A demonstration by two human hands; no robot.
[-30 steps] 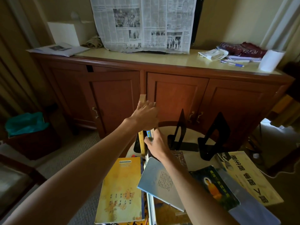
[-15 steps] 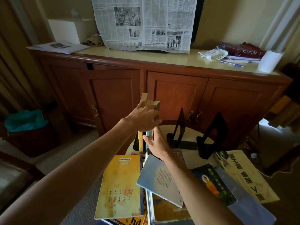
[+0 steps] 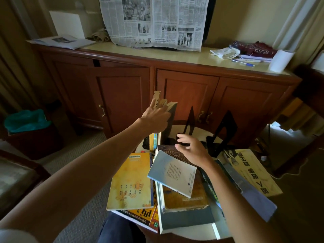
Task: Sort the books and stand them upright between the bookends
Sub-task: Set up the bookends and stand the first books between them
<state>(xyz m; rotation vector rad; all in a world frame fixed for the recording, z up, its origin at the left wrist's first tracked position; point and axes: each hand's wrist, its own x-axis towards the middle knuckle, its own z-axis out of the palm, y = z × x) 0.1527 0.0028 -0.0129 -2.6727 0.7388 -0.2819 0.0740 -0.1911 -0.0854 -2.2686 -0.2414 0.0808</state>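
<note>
Several books stand upright [image 3: 166,109] at the far left of the small round table [image 3: 198,130]. My left hand [image 3: 155,118] presses flat against their left side and top, steadying them. My right hand [image 3: 191,150] hovers open just right of them, fingers spread, holding nothing. Two black metal bookends stand behind it: the nearer bookend [image 3: 190,122] in the middle and the other bookend [image 3: 223,132] to the right. Loose books lie flat in front: a yellow book [image 3: 131,181], a pale blue book [image 3: 172,173], a brown book [image 3: 185,199] and a cream book [image 3: 250,171].
A wooden sideboard [image 3: 175,88] stands close behind the table, with a hanging newspaper [image 3: 154,21], a pen and a white cup [image 3: 280,60] on top. A bin with a teal liner [image 3: 24,121] sits on the floor at left. My knee [image 3: 119,228] is under the table's front.
My right hand has let go of the upright books and moved right, toward the middle bookend. My left hand has slid up the upright books, which now fan slightly at the top.
</note>
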